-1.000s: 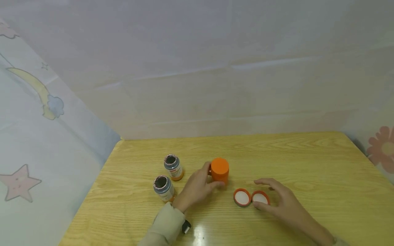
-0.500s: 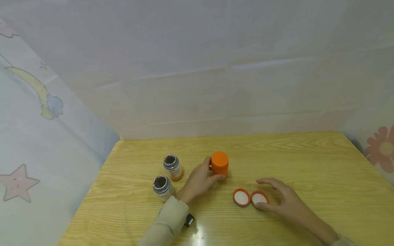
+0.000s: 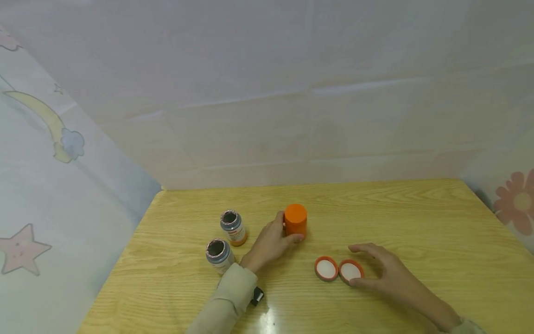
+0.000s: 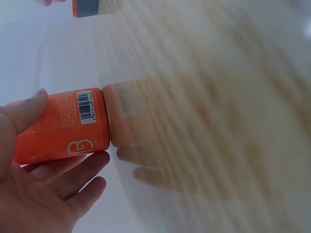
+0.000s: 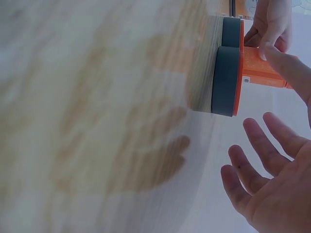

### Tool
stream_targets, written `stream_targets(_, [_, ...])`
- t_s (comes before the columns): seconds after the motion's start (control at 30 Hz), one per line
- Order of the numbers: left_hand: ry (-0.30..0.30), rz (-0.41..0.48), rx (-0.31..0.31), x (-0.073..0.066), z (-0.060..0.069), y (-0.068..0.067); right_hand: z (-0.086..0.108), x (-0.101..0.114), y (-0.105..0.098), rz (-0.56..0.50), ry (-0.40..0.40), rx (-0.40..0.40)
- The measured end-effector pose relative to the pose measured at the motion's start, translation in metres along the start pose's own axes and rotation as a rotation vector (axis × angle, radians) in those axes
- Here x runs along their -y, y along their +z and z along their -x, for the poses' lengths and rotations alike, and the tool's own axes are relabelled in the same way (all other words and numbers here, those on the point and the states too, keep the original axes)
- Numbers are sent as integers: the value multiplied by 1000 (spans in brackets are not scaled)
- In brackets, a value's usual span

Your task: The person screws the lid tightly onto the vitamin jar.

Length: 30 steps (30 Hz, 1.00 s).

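Observation:
My left hand (image 3: 268, 244) grips an orange bottle (image 3: 295, 219) standing on the table, thumb on its near side and fingers round the left and far side. In the left wrist view the bottle (image 4: 68, 125) shows a barcode label, its base on the table. My right hand (image 3: 390, 272) is spread with thumb and fingers apart beside the right one of two upturned lids, and holds nothing. The right lid (image 3: 351, 271) and the left lid (image 3: 326, 268) lie side by side, white inside with orange rims. The right wrist view shows their dark grey sides (image 5: 226, 80).
Two open grey-topped jars stand left of my left hand, one farther back (image 3: 233, 227) and one nearer (image 3: 220, 255). A small black object (image 3: 257, 296) shows by my left sleeve. The wooden table (image 3: 396, 208) ends at a pale cloth backdrop (image 3: 250, 116).
The orange bottle has moved slightly away from me, with my left hand round it. My right hand has barely moved and stays by the lids.

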<state>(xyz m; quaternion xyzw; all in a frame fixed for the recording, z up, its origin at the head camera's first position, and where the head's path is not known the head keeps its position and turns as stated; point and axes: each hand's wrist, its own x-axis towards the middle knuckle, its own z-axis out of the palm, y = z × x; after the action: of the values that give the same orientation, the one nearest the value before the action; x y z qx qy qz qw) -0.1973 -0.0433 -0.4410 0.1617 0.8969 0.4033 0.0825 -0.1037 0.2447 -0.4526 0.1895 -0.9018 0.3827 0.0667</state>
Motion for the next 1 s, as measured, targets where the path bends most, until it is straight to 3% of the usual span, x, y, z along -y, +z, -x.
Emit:
stream_targets(0.67, [-46, 53, 7, -2, 10, -4, 1, -5, 3, 31, -25, 25])
stream_targets(0.83, [-27, 39, -14, -4, 15, -5, 0, -6, 3, 20, -40, 33])
stream_targets(1.0, [-50, 31, -40, -6, 23, -7, 1, -8, 3, 15, -37, 55])
